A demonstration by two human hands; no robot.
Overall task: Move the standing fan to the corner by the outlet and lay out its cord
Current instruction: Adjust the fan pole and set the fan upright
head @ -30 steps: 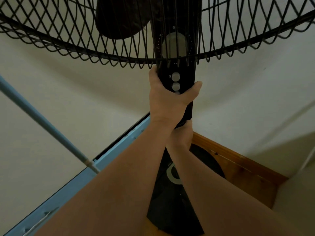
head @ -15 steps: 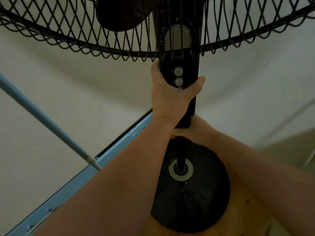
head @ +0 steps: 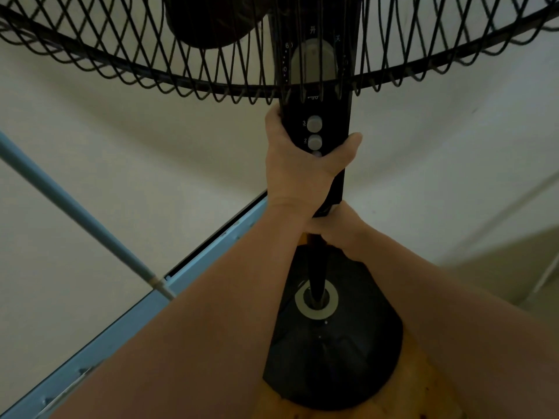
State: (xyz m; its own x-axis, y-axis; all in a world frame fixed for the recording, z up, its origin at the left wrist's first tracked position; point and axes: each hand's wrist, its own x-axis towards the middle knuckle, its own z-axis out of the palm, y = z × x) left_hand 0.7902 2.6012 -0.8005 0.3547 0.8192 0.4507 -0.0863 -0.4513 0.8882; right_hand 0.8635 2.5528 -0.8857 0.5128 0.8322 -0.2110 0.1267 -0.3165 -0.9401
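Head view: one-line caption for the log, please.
Left hand grips the standing fan by its control column, right hand holds the pole just below, round black base beneath.

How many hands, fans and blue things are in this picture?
Hands: 2, the left hand and the right hand, both gripping the fan
Standing fan: 1
Blue things: 2, a pole and a frame rail
Total: 5

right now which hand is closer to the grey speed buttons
Left. The left hand grips the column right at the buttons; the right hand grips the pole lower down.
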